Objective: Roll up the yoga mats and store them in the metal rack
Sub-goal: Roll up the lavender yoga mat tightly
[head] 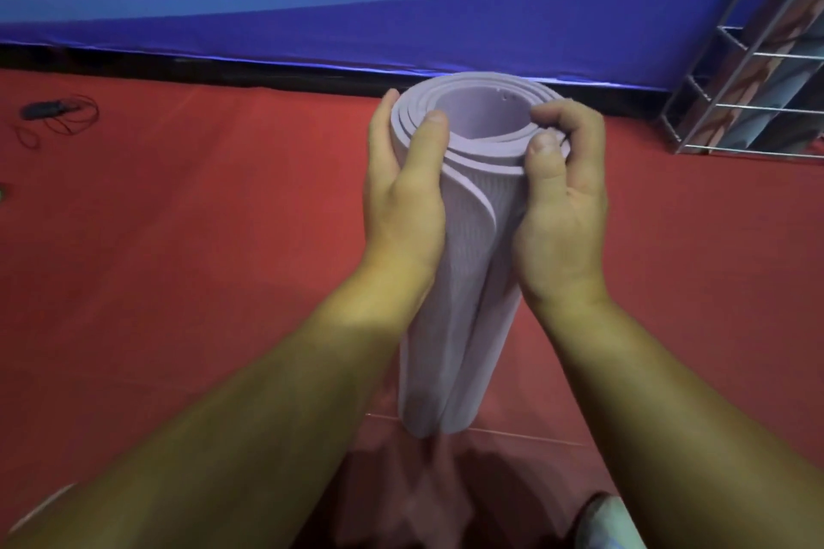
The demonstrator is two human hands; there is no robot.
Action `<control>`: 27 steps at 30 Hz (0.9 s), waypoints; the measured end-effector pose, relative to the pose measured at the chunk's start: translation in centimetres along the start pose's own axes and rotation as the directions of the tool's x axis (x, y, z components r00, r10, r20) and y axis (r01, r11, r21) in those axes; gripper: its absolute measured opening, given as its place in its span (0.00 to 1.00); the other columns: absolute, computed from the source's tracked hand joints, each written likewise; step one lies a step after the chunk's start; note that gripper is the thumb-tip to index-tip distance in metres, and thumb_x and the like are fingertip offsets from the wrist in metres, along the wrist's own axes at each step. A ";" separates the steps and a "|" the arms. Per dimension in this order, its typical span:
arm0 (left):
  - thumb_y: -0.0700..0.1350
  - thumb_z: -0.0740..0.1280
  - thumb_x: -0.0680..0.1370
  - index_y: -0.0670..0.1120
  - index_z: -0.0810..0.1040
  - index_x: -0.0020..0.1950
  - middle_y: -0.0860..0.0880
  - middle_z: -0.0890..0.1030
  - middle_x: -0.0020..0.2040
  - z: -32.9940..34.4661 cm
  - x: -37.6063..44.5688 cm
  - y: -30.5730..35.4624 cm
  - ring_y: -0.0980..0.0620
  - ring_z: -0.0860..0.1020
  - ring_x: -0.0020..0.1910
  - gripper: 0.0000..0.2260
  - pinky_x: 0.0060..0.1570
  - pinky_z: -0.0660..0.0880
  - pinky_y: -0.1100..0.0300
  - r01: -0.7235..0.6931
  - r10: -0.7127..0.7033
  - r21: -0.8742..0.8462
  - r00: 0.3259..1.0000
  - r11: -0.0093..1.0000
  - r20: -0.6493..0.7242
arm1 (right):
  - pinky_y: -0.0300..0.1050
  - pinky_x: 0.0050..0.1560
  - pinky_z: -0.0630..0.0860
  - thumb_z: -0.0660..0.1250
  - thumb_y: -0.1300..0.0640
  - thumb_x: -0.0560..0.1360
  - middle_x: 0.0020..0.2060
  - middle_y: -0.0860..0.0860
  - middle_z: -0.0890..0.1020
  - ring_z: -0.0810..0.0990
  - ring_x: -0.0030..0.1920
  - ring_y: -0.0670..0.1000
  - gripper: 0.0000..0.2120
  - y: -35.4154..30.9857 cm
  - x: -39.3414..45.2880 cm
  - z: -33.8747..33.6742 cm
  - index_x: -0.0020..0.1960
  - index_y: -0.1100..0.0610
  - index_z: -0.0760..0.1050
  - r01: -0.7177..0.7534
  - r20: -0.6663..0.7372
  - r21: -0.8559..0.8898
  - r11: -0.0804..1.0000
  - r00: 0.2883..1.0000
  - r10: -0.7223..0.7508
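A rolled lilac yoga mat stands upright on its end on the red floor, its spiral top facing me. My left hand grips the roll's upper left side, thumb laid over the rim. My right hand holds the upper right side, fingers curled over the rim and thumb pressing the outer layers. The metal rack stands at the far right against the wall, with what look like rolled mats inside it.
A blue banner with white lettering runs along the back wall. A dark small object with a thin red cord lies on the red floor at the far left. My shoe tip shows at the bottom.
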State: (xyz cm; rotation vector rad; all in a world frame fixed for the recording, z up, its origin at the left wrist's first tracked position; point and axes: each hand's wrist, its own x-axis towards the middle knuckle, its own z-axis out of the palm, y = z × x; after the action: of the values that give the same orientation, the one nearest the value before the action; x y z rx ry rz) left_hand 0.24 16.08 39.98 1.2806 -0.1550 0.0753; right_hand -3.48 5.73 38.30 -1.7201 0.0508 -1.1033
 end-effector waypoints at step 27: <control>0.70 0.75 0.66 0.55 0.48 0.82 0.53 0.63 0.79 -1.8 0.1 -0.7 0.55 0.68 0.76 0.54 0.73 0.68 0.47 -0.295 0.041 0.284 0.756 0.912 0.653 | 0.41 0.60 0.76 0.69 0.33 0.64 0.57 0.42 0.78 0.79 0.56 0.41 0.33 -2.1 -0.6 -6.4 0.63 0.47 0.67 -0.264 0.009 -0.111 0.958 0.964 0.267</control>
State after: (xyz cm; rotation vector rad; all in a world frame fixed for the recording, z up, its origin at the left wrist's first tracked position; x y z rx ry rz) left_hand 0.61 17.60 38.82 1.6353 -0.8912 -0.1914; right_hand -9.15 2.35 39.75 -1.7630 0.3236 -0.8938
